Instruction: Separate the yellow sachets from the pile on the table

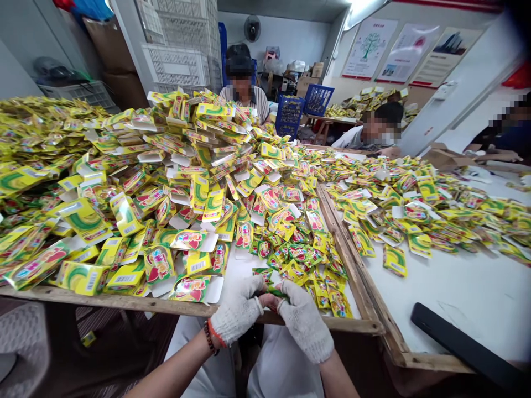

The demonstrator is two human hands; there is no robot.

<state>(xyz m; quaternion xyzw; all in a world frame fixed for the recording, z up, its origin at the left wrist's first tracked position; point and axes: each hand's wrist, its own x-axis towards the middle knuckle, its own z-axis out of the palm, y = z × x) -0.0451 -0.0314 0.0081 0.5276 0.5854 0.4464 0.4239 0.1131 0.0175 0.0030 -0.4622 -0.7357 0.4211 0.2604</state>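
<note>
Both my hands wear white knit gloves and meet at the table's near edge. My left hand (237, 309) and my right hand (303, 319) are closed together on a small green and yellow sachet (277, 291), mostly hidden between the fingers. A bead bracelet sits on my left wrist. Just beyond my hands lies a heap of small yellow sachets (305, 260). Left of my hands rest flat yellow cardboard packs (191, 287) with white flaps.
A huge pile of yellow packs (166, 166) covers the wooden-edged table (124, 302). A second white table (456, 293) at right holds more sachets and a black bar (464, 345). Other people sit across the tables. White crates and blue baskets stand behind.
</note>
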